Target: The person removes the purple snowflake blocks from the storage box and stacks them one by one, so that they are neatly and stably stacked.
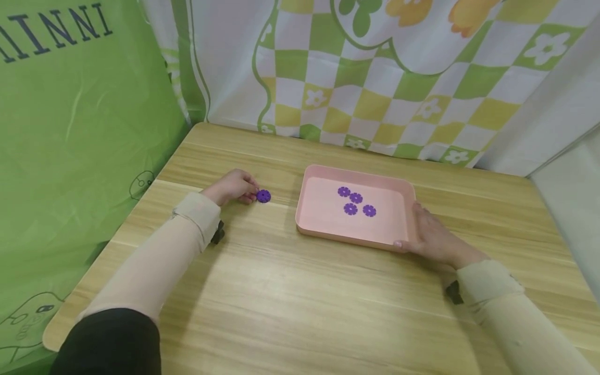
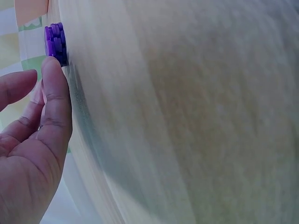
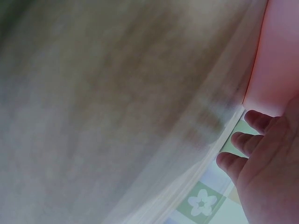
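In the head view my left hand (image 1: 237, 186) is at the left side of a small stack of purple notched discs (image 1: 263, 196) on the table. In the left wrist view one fingertip comes right up to the disc stack (image 2: 56, 44); another finger stays apart from it, and the fingers are fairly straight. My right hand (image 1: 433, 237) holds the near right corner of a shallow pink tray (image 1: 356, 237), thumb at the front rim and fingers along the right side. Several purple discs (image 1: 350, 209) lie flat inside the tray, right of its middle.
The wood-grain table (image 1: 290, 302) has a rounded far left corner. A checked green, yellow and white curtain (image 1: 356, 104) hangs behind it, and a green cloth (image 1: 84, 130) hangs at the left side.
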A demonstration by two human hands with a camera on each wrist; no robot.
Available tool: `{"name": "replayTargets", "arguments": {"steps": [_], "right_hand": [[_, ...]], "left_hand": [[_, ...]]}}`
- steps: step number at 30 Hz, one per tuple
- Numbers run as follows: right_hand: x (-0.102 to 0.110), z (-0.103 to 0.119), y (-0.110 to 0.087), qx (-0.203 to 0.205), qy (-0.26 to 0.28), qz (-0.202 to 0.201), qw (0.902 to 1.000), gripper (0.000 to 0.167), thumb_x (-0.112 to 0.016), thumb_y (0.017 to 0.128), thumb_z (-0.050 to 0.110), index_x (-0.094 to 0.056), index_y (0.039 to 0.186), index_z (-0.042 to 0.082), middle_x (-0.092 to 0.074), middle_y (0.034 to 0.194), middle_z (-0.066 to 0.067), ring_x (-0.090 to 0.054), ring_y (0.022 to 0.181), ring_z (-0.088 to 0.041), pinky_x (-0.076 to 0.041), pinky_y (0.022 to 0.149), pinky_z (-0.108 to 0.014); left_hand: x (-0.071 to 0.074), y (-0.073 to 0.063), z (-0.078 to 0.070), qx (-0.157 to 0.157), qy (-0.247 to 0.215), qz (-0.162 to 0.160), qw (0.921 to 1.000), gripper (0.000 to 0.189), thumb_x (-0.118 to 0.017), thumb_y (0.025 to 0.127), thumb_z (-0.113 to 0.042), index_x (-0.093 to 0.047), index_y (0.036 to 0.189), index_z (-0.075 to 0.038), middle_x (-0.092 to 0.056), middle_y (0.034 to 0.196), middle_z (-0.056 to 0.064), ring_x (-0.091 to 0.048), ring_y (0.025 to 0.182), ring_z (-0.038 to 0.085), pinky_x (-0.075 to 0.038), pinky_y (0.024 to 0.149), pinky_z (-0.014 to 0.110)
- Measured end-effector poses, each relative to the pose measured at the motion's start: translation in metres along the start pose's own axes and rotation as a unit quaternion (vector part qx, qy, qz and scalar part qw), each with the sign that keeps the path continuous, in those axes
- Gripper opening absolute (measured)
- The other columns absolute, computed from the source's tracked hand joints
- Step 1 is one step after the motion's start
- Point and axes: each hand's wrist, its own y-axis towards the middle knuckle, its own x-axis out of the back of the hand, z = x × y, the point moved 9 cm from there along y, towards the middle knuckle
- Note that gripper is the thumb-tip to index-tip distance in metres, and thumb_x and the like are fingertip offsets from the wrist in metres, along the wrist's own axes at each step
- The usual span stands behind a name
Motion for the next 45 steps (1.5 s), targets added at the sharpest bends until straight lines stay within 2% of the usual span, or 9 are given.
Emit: {"name": "replayTargets", "arguments": {"steps": [10, 15, 20, 28, 45], "right_hand": [[-0.0006, -0.0018, 0.0016, 0.007, 0.008, -0.003, 0.9999, 0.126, -0.072, 0.093, 0.052, 0.016, 0.153, -0.015, 0.003, 0.157, -0.047, -0.008, 0.144, -0.064, -0.014, 0.117, -0.071], [0.0001, -0.0016, 0.002, 0.013, 0.003, -0.009, 0.9999, 0.126, -0.072, 0.092, 0.052, 0.015, 0.153, -0.016, 0.002, 0.156, -0.048, -0.009, 0.143, -0.065, -0.015, 0.117, -0.072], [0.0007, -0.0019, 0.002, 0.014, 0.004, -0.009, 0.9999, 0.126, -0.072, 0.092, 0.052, 0.015, 0.152, -0.017, 0.003, 0.156, -0.048, -0.009, 0.143, -0.065, -0.015, 0.117, -0.072], [0.0003, -0.0012, 0.0013, 0.009, 0.006, -0.003, 0.9999, 0.126, -0.071, 0.093, 0.053, 0.016, 0.152, -0.016, 0.004, 0.157, -0.047, -0.007, 0.144, -0.064, -0.013, 0.117, -0.072], [0.0009, 0.0024, 0.0008, 0.013, 0.015, -0.007, 0.9998, 0.125, -0.072, 0.093, 0.05, 0.015, 0.152, -0.017, 0.004, 0.157, -0.047, -0.007, 0.144, -0.064, -0.013, 0.118, -0.071]], "left_hand": [[0.0006, -0.0025, 0.0012, 0.0, -0.002, 0.001, 1.0, 0.015, -0.052, 0.102, 0.005, -0.058, 0.113, 0.015, -0.065, 0.088, 0.013, -0.064, 0.074, 0.016, -0.061, 0.072, 0.026], [-0.0044, -0.0025, 0.0049, 0.013, -0.031, 0.019, 0.9993, 0.014, -0.05, 0.103, 0.007, -0.055, 0.113, 0.015, -0.065, 0.085, 0.012, -0.066, 0.07, 0.015, -0.061, 0.07, 0.025], [-0.0063, -0.0014, 0.0071, 0.02, -0.051, 0.022, 0.9983, 0.014, -0.049, 0.103, 0.007, -0.052, 0.115, 0.015, -0.063, 0.088, 0.013, -0.066, 0.07, 0.013, -0.061, 0.07, 0.024], [-0.0055, -0.0005, 0.0076, 0.021, -0.051, 0.017, 0.9983, 0.016, -0.046, 0.105, 0.007, -0.051, 0.118, 0.014, -0.059, 0.099, 0.018, -0.065, 0.074, 0.014, -0.06, 0.073, 0.023], [-0.0065, -0.0015, 0.0043, 0.014, -0.044, 0.016, 0.9988, 0.016, -0.048, 0.105, 0.005, -0.054, 0.116, 0.015, -0.062, 0.095, 0.015, -0.065, 0.074, 0.013, -0.06, 0.073, 0.023]]}}
